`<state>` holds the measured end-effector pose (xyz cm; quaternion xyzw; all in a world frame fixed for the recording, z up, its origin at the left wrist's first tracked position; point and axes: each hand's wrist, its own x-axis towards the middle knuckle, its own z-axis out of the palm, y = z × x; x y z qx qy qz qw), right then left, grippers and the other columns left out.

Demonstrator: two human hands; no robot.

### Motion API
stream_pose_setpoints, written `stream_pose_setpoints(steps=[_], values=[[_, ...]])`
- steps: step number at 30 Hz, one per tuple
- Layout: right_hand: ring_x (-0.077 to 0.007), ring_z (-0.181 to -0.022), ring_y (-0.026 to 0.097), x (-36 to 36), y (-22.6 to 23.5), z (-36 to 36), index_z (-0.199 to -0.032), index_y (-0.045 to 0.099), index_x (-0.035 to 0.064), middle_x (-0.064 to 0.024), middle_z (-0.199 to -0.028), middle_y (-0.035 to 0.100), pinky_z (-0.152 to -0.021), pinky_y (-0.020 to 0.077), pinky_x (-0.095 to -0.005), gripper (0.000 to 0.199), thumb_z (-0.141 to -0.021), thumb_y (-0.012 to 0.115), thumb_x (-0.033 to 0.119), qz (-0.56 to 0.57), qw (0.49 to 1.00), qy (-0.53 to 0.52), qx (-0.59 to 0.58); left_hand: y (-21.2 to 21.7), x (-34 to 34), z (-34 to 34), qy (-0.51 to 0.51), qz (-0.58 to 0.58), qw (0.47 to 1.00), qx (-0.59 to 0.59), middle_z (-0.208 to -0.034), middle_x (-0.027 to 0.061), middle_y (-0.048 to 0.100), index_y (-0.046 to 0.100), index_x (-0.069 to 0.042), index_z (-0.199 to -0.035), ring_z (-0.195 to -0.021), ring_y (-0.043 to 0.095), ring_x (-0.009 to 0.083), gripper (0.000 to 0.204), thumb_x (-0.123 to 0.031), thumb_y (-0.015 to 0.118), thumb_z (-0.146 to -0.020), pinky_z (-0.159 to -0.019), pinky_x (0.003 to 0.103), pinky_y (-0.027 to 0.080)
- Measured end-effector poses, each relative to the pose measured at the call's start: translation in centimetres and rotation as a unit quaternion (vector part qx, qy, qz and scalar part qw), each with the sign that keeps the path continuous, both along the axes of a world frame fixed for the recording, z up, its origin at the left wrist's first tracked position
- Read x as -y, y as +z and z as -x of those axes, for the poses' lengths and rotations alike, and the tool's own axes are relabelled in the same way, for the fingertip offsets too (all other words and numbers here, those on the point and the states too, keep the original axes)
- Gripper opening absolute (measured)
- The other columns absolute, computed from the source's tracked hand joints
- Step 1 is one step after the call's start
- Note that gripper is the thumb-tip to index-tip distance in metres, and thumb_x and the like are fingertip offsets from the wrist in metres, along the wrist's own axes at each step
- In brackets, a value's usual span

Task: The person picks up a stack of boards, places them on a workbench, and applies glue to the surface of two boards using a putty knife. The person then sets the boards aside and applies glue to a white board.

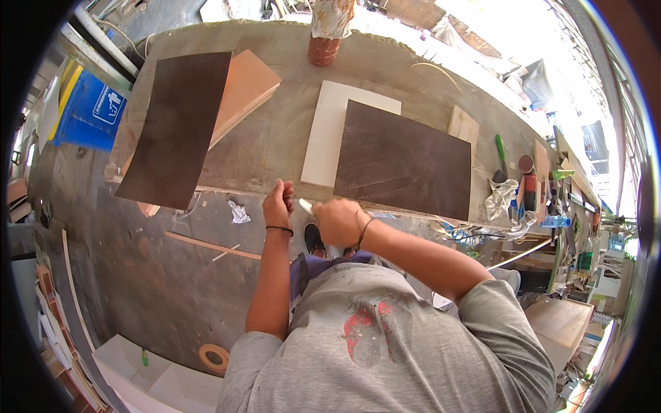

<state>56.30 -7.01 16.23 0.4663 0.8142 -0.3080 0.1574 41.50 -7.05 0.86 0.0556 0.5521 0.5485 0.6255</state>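
In the head view, the right hand (337, 219) grips a small white object (306, 205) near the surface's (268, 155) front edge; the left hand (279, 204) curls closed beside it, contents unclear. A loosened grip could drop it onto the floor (158, 275).

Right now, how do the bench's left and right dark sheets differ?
The left sheet runs lengthwise away from you; the right sheet runs mostly sideways. The left sheet overlaps tan boards, the right sheet a white board. Both are dark brown and oblong.

Bright daylight (506, 31) glares beyond a long workbench (265, 151) above grey floor (151, 289).
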Motion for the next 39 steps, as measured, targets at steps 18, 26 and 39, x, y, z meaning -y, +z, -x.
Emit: stream_pose_setpoints(steps=[18, 26, 39], values=[[-0.0352, -0.078, 0.067, 0.3, 2.4, -12.2, -0.114, 0.056, 0.0107, -0.0155, -0.087, 0.068, -0.068, 0.0540, -0.0445, 0.037, -0.077, 0.055, 0.012, -0.206, 0.966, -0.156, -0.016, 2.6, 1.2, -7.4, -0.277, -0.244, 0.816, -0.445, -0.101, 0.0173, 0.058, 0.061, 0.002, -0.119, -0.094, 0.058, 0.0310, 0.041, -0.024, 0.060, -0.088, -0.081, 0.037, 0.048], [-0.0301, -0.088, 0.069, -6.2, -1.4, -20.6, -0.101, 0.064, 0.0031, -0.0192, -0.093, 0.068, -0.071, 0.0553, -0.0386, 0.025, -0.081, 0.054, 0.013, -0.206, 0.928, -0.194, 0.242, 1.4, 1.2, -7.2, -0.299, -0.256, 0.795, -0.462, -0.105, 0.0132, 0.057, 0.058, -0.003, -0.125, -0.098, 0.057, 0.0313, 0.049, -0.019, 0.064, -0.079, -0.082, 0.042, 0.047], [-0.0195, -0.127, 0.045, -0.8, -0.1, -24.6, -0.115, 0.064, 0.0269, 0.0013, -0.127, 0.057, -0.103, 0.0312, -0.0429, 0.049, -0.069, 0.069, 0.012, -0.164, 0.983, 0.073, 0.046, 4.3, 1.5, -8.0, -0.375, -0.199, 0.571, -0.702, -0.113, 0.0062, 0.056, 0.055, -0.010, -0.129, -0.107, 0.054, 0.0236, 0.061, -0.025, 0.069, -0.071, -0.085, 0.044, 0.040]])
